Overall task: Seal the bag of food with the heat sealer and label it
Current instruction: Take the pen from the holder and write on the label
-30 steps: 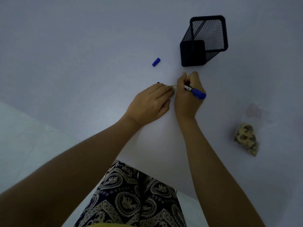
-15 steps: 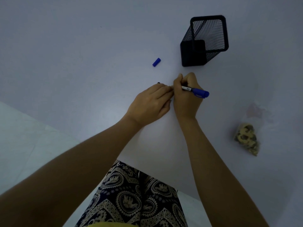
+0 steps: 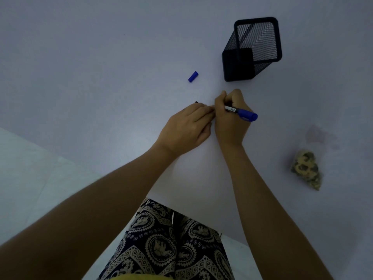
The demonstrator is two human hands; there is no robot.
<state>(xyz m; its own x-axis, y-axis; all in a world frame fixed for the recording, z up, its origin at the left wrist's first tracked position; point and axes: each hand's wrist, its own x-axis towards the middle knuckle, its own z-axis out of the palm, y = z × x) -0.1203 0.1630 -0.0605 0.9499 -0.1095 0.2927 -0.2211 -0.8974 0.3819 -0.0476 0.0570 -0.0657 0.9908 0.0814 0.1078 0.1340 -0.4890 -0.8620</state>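
My right hand (image 3: 230, 118) grips a blue marker (image 3: 244, 114), whose blue rear end sticks out to the right and whose tip is hidden behind my fingers. Beside it, my left hand (image 3: 187, 128) rests palm down on the white table (image 3: 101, 77), fingertips touching the right hand; whatever lies under them is hidden, apart from a small dark bit (image 3: 196, 102) at the far side. The marker's blue cap (image 3: 193, 76) lies loose beyond the hands. A clear bag of brownish food (image 3: 306, 168) lies on the table to the right, away from both hands.
A black mesh pen holder (image 3: 252, 49) stands behind the right hand, with a dark pen inside. My patterned trousers (image 3: 171, 239) show at the table's near edge. A pale floor (image 3: 30, 178) lies to the left. No heat sealer is in view.
The right hand has shifted slightly and the marker's rear end has swung a little further right. The left hand, bag and cap have stayed put.
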